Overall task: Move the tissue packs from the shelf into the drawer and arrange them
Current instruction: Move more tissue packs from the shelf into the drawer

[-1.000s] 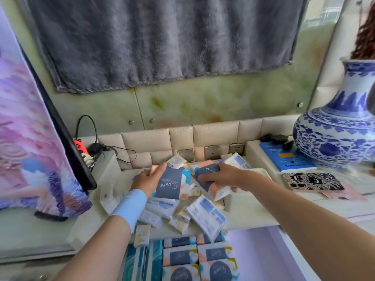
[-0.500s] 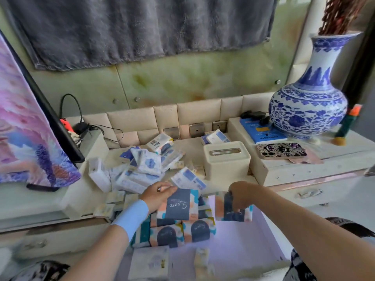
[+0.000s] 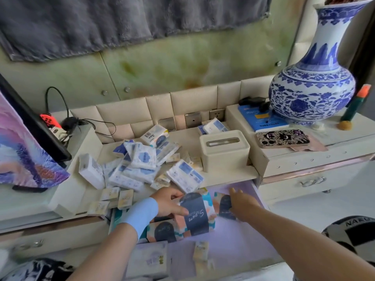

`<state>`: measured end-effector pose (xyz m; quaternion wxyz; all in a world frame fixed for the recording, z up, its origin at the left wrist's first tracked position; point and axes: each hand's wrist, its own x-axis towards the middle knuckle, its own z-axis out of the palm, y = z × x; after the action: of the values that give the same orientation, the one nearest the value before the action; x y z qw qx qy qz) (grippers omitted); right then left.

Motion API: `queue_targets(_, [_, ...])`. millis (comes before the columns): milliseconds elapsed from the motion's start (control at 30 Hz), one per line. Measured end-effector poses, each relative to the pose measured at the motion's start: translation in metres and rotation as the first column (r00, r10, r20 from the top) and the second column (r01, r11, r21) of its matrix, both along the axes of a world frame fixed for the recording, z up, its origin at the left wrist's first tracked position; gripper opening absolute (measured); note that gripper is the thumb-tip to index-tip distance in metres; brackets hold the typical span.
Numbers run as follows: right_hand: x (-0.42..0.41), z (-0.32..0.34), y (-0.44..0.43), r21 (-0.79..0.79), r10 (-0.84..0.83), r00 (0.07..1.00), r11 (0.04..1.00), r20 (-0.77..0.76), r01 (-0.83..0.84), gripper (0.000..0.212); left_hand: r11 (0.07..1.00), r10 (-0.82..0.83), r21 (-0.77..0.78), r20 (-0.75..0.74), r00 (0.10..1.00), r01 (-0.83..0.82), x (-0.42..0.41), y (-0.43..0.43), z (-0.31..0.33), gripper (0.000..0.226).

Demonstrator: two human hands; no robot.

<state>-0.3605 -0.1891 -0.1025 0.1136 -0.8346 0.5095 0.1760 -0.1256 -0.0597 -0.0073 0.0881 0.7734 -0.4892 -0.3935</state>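
Observation:
My left hand [image 3: 170, 203], with a blue wristband, grips a colourful tissue pack with a dark label [image 3: 197, 214] over the open drawer [image 3: 239, 236]. My right hand [image 3: 241, 202] holds a second colourful pack [image 3: 223, 203] just to the right of it, low in the drawer. More colourful packs [image 3: 164, 232] lie in a row in the drawer's left part. A heap of white and blue tissue packs [image 3: 142, 165] covers the shelf [image 3: 223, 175] behind the drawer.
A cream tissue box [image 3: 224, 151] stands on the shelf's right. A blue and white vase [image 3: 312, 86], a blue book [image 3: 263, 118] and a phone [image 3: 282, 138] sit on the raised right counter. A framed picture [image 3: 24, 151] leans at the left. Small packets [image 3: 200, 250] lie in the drawer's front.
Both hands came down from the shelf to the open drawer, each carrying a colourful pack. The view tilted downward with them.

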Motion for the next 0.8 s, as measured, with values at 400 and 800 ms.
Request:
queue_targets(400, [0.004, 0.020, 0.007, 0.017, -0.363, 0.868, 0.925, 0.340, 0.381, 0.044, 0.988, -0.156, 0.017, 0.132, 0.979, 0.155, -0.028, -0.020, -0.002, 0.058])
queue_targets(800, [-0.039, 0.052, 0.009, 0.261, 0.013, 0.886, 0.954, 0.463, -0.150, 0.066, 0.972, -0.186, -0.130, 0.078, 0.980, 0.195, -0.081, -0.047, -0.027, 0.066])
